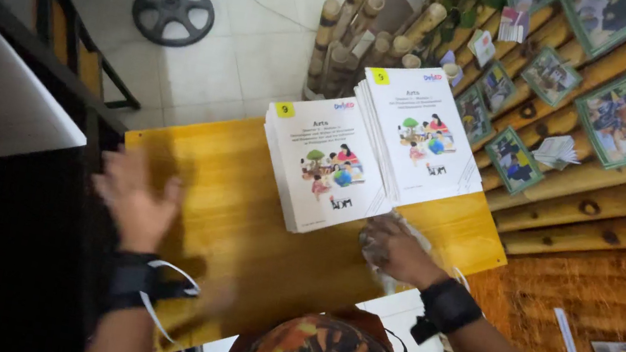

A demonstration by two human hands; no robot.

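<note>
Cloth (405, 231), pale and crumpled, sits under the right hand (393, 249) at lower centre-right of the frame, on the yellow wooden table (232, 213), just below the near corner of the booklet stacks. Right hand presses down on the cloth, fingers curled together over it; cloth edges poke out around the hand. Black wrist strap (449, 305) on the right wrist. Left hand (135, 202) at centre-left, blurred, flat over the table's left part, fingers spread apart, holding nothing; cannot tell if it touches the wood. Black band (133, 281) with a white cord on the left wrist. Two stacks of white booklets (372, 148) with colourful cover drawings lie side by side at upper centre of the table, touching each other. Bamboo poles (352, 36) stand bundled at top centre. Framed pictures (624, 116) hang on a wooden wall at upper right. Round black stand base (173, 11) on the tiled floor, upper left.
</note>
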